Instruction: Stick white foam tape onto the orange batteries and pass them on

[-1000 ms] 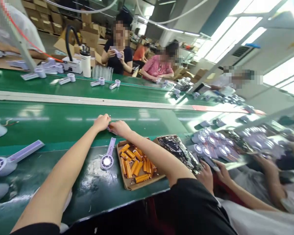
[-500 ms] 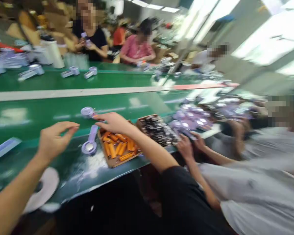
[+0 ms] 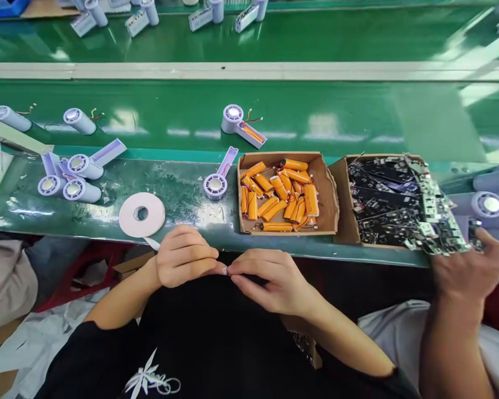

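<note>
My left hand (image 3: 187, 257) and my right hand (image 3: 274, 280) meet fingertip to fingertip in front of my chest, just off the table edge. Both are closed in a pinch around a tiny whitish piece (image 3: 225, 271), too small to name for sure. Beside my left hand lies a roll of white tape (image 3: 125, 217), its loose end (image 3: 152, 243) reaching over the edge. Beyond my hands, a lilac handheld fan housing (image 3: 215, 187) rests with its handle pointing away. To its right a cardboard box (image 3: 330, 213) holds several orange wrapped batteries (image 3: 278, 187) with wires.
Another carton (image 3: 353, 221) is heaped with black circuit boards (image 3: 382, 202); a co-worker's hand (image 3: 468, 269) is at its right. Lilac fan housings (image 3: 81, 166) cluster at left. On the green belt (image 3: 162, 111) stands a fan housing (image 3: 233, 115) with an orange battery in its handle.
My view has swung downward. My right hand has left the fan housing on the belt, and both hands have come together close to my body.
</note>
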The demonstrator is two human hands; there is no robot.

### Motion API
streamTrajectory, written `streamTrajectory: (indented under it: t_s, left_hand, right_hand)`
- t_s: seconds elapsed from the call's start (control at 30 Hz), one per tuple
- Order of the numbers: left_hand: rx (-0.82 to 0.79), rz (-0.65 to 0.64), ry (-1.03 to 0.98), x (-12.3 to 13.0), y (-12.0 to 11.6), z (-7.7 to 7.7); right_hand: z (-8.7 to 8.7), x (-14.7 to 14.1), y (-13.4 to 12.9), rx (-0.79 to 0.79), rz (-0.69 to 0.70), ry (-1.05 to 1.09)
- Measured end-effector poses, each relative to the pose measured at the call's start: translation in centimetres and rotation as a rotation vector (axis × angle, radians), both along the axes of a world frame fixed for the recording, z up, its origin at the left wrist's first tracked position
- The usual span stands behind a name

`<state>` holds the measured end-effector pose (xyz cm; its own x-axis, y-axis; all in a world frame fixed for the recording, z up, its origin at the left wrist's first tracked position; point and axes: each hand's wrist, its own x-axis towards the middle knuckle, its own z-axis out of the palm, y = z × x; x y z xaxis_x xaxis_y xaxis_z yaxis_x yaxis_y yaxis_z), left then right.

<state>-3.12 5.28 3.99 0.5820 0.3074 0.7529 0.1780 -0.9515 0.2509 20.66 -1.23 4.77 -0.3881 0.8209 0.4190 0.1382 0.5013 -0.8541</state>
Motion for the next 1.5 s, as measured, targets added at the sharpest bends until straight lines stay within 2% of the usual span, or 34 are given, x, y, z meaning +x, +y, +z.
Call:
streamTrajectory:
  t_s: [0.1, 0.3, 0.53, 0.6, 0.77, 0.97, 1.07, 1.13, 1.2, 1.3, 1.4, 1.5]
  left_hand:
    - [0.001, -0.040, 0.035, 0.3, -0.2, 0.3]
    - [0.019, -0.102, 0.145, 0.6, -0.4, 0.5]
    - [0.015, -0.143, 0.258, 1.2, -0.8, -0.2]
    - [0.010, -0.135, 0.281, 1.3, -0.9, -0.4]
    - [0.007, -0.105, 0.276, 1.3, -1.1, -0.7]
    - [-0.031, -0.122, 0.218, 1.1, -1.6, -0.7]
    - [-0.136, -0.105, 0.172, 0.1, -1.7, -0.8]
    - [-0.237, -0.072, 0.117, -1.0, -1.8, -1.1]
    - [-0.317, -0.028, 0.067, -2.3, -2.0, -1.6]
    - [-0.376, 0.036, 0.038, -3.5, -2.5, -2.6]
    - [-0.411, 0.059, 0.027, -3.5, -3.3, -3.7]
    - [-0.424, 0.070, 0.042, -2.9, -3.7, -4.3]
  right_hand:
    - [-0.3, 0.3, -0.2, 0.009, -0.018, -0.016]
    - [-0.8, 0.4, -0.6, 0.007, 0.034, -0.109]
    - [-1.3, 0.1, -1.1, 0.260, -0.047, -0.504]
    - [-1.5, -0.2, -1.2, 0.313, -0.083, -0.556]
    - [-2.3, -1.1, -1.1, 0.303, -0.152, -0.482]
    - [-2.7, -1.1, -1.1, 0.160, -0.087, -0.293]
    - [-2.6, -0.4, -1.4, 0.089, -0.072, -0.214]
    - [-2.9, 0.0, -1.6, -0.006, -0.004, -0.172]
    - [-3.9, 0.0, -1.8, -0.146, 0.158, -0.189]
    - [-7.1, -1.5, -1.7, -0.333, 0.382, -0.365]
    - [-11.6, -4.4, -1.1, -0.394, 0.438, -0.588]
    - [-15.6, -7.4, -0.3, -0.410, 0.533, -0.694]
